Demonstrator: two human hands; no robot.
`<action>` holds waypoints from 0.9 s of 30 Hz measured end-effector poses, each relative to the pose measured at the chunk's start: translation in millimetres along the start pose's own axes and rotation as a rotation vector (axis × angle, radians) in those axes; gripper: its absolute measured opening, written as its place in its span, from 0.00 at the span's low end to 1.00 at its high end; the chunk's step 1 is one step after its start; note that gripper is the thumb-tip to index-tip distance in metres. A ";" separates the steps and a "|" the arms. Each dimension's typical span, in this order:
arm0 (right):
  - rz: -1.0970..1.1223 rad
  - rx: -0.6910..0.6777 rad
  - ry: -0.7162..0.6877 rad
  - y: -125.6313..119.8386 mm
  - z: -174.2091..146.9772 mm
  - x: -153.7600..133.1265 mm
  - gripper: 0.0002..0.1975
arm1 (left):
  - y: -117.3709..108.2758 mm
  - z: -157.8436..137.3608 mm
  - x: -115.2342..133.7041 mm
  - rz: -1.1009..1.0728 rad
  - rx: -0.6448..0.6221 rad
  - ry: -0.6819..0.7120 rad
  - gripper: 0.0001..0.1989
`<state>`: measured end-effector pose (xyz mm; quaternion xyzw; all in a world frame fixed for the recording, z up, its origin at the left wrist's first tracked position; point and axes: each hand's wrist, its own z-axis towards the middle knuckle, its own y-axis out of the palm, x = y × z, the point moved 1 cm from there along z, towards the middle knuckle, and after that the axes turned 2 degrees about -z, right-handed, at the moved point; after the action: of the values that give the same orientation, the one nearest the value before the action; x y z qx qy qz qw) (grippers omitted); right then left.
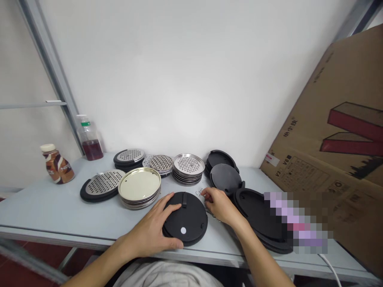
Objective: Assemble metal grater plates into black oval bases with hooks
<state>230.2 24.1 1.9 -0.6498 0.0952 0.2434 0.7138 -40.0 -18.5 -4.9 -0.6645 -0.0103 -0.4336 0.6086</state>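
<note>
From the head camera, the round black plastic lid (185, 218) lay close to the near edge of the pale grey counter (38, 211), with a strip of bare surface left of it and more open room toward the far left corner. The left hand (152, 231) rested flat on the lid's left rim, fingers spread and thumb at the near edge, steadying rather than gripping it. The right hand (220, 205) sat just right of the lid, fingertips pinched on a small wire ring (200, 193) near the lid's far edge. A low stack of black lids (263, 219) crowded the right side, tight against a leaning brown cardboard box (335, 151).

The counter ran along a plain white wall (185, 71), framed by grey metal struts.

Farther back stood stacks of perforated shiny steel discs (188, 165), a stack of smooth cream-faced metal discs (139, 187), a perforated disc set in a black ring (103, 184), and at far left a brown drink bottle (56, 164) and a clear bottle of red liquid (89, 139).
</note>
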 end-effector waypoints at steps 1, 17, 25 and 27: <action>-0.004 0.009 0.001 -0.5 -0.4 0.0 0.18 | 0.2 -0.1 -0.6 0.000 -0.001 0.002 0.45; -0.001 -0.014 -0.019 0.8 -0.8 4.1 0.16 | 0.2 -0.5 -0.6 0.009 -0.004 -0.007 0.46; 0.109 0.065 -0.030 1.8 -1.5 2.4 0.15 | 1.4 0.6 -2.1 -0.013 0.012 0.013 0.46; 0.169 0.128 -0.011 -0.5 -1.7 0.2 0.11 | 1.5 0.3 -2.6 -0.015 0.016 0.012 0.46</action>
<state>230.9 22.5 2.0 -0.5911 0.1613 0.2998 0.7312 -40.6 -17.3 -7.6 -0.6568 -0.0151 -0.4423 0.6105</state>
